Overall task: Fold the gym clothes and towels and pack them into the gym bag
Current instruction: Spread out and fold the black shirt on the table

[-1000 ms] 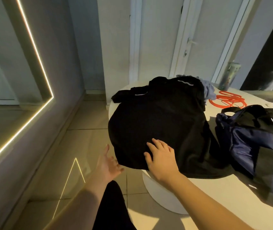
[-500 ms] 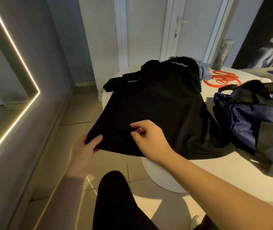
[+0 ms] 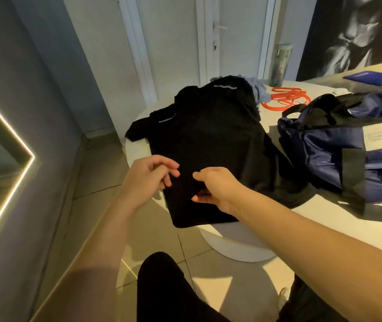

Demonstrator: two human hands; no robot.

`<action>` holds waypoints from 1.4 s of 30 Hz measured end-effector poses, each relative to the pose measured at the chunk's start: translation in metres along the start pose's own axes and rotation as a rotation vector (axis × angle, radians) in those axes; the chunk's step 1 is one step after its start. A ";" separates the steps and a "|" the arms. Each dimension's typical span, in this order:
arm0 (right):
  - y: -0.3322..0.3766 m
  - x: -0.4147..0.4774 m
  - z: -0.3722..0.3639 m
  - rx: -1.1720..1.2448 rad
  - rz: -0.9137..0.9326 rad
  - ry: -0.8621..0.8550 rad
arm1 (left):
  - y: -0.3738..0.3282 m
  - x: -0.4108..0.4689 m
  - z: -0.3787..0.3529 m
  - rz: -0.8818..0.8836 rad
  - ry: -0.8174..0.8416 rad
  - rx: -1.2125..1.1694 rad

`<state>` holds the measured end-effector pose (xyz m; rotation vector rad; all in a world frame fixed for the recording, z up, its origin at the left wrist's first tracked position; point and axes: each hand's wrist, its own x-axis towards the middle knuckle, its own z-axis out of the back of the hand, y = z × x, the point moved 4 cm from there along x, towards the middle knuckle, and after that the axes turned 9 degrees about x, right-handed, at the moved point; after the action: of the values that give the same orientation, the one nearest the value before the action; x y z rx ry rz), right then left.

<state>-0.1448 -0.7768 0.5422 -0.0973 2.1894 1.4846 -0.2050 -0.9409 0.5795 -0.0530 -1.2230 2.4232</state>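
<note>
A black shirt (image 3: 210, 145) lies spread on the white round table (image 3: 324, 219), its lower edge hanging over the near rim and its left side folded inward. My right hand (image 3: 217, 189) grips a fold of the shirt near its lower left, thumb below and fingers above the cloth. Just left of it my left hand (image 3: 148, 177) hovers at the shirt's edge with loosely curled fingers that hold nothing I can see. The navy gym bag (image 3: 348, 154) stands unzipped on the table to the right of the shirt. A grey-blue cloth (image 3: 258, 89) lies bunched behind the shirt.
Orange bands (image 3: 285, 96) and a tall tumbler (image 3: 280, 66) sit at the back of the table. A mirror with a lit strip (image 3: 6, 182) covers the left wall. A white door (image 3: 231, 36) is behind the table. My dark-trousered legs (image 3: 162, 289) are below.
My left hand carried the shirt's hanging left side up and in over the table, then let go. My right hand shifted from resting on the cloth to gripping the fold.
</note>
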 end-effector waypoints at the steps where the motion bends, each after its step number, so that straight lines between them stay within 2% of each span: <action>1: 0.000 0.001 0.005 -0.017 -0.007 -0.027 | 0.012 0.016 0.002 0.020 -0.061 0.038; 3: -0.001 0.002 0.010 -0.066 -0.009 -0.037 | 0.033 0.048 -0.002 -0.016 -0.074 0.245; 7: -0.005 0.005 0.013 -0.148 0.023 -0.027 | 0.064 0.104 -0.015 -0.211 0.174 0.698; 10: -0.007 0.006 0.014 -0.199 0.041 -0.015 | 0.072 0.125 -0.011 -0.292 0.319 0.916; 13: -0.009 0.005 0.015 -0.177 0.012 0.033 | 0.068 0.136 -0.006 -0.350 0.347 1.061; 21: -0.013 -0.004 0.009 -0.240 -0.031 0.170 | 0.068 0.149 -0.010 -0.419 0.359 1.212; 25: -0.011 -0.006 0.008 -0.256 -0.007 0.181 | 0.056 0.156 0.003 -0.356 0.279 1.135; 28: -0.008 -0.012 0.008 -0.242 0.007 0.199 | 0.026 0.161 0.011 -0.438 0.232 1.100; 32: -0.005 -0.023 0.015 -0.259 0.011 0.216 | -0.021 0.157 -0.003 -0.596 0.358 1.280; 37: -0.009 -0.027 0.038 -0.487 0.059 0.125 | -0.045 0.148 -0.061 -0.789 0.438 1.368; 40: -0.006 -0.030 0.049 -0.598 0.025 0.103 | -0.034 0.140 -0.092 -0.686 0.471 1.266; 42: -0.001 -0.028 0.057 -0.781 0.109 0.045 | -0.023 0.133 -0.097 -0.596 0.474 1.199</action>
<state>-0.0994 -0.7323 0.5369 -0.2722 1.5397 2.3328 -0.2964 -0.8037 0.5580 0.0792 0.4516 2.0309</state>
